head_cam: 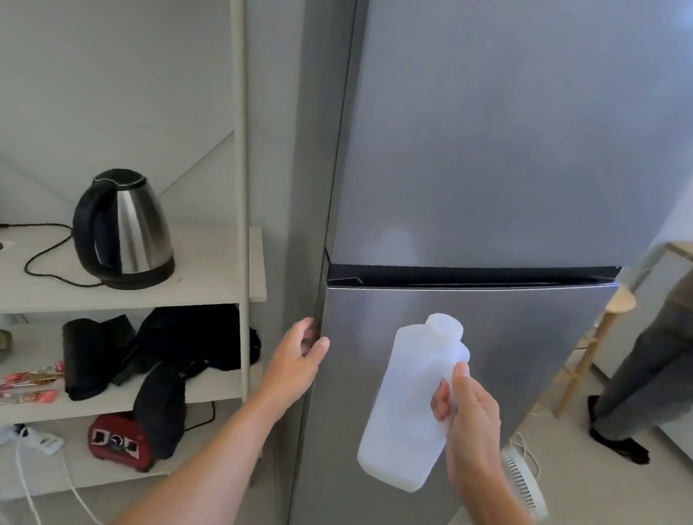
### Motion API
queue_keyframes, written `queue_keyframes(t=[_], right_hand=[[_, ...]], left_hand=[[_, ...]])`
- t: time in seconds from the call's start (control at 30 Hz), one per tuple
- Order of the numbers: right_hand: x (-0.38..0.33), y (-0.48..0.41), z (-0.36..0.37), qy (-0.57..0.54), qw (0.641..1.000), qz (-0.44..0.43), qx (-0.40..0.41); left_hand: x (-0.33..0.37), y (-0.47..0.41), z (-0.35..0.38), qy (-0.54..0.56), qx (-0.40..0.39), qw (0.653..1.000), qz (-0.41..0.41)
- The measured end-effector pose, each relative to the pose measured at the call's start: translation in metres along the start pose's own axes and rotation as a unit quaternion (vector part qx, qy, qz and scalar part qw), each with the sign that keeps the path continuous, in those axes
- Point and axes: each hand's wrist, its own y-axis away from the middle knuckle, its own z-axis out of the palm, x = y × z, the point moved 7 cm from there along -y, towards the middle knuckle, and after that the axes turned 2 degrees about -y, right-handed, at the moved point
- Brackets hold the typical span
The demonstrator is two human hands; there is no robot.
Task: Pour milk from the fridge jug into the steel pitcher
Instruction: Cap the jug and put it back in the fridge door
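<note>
Right hand (470,418) grips the white jug (404,411) by its handle; left hand (300,353) clasps the fridge door (511,365) edge.

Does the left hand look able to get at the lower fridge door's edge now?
Probably yes: the left hand sits at the edge of the lower fridge door, fingers curled round it; the right hand holds the jug.

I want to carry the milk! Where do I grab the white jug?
Grab the white jug by its handle, the loop on its right side under the cap, coming from the right like the right hand does. Its body looks wide and smooth, likely hard to wrap fingers around.
</note>
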Motion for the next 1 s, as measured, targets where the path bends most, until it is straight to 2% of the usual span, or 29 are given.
queue_keyframes(t=[0.17,0.53,0.83,1.0], right_hand=[[0.008,-0.004,0.006,0.014,1.000,0.004,0.019],[0.004,0.017,-0.018,0.031,0.998,0.008,0.060],[0.008,0.053,-0.065,0.018,0.996,0.014,0.086],[0.010,0.060,-0.079,0.015,0.995,0.006,0.103]], left_hand=[[-0.007,-0.027,0.003,-0.018,0.025,0.999,0.018],[-0.005,-0.037,0.007,-0.038,-0.014,0.999,0.018],[0.002,-0.031,0.009,-0.041,-0.012,0.999,0.020],[-0.002,0.008,0.020,-0.032,-0.025,0.999,0.031]])
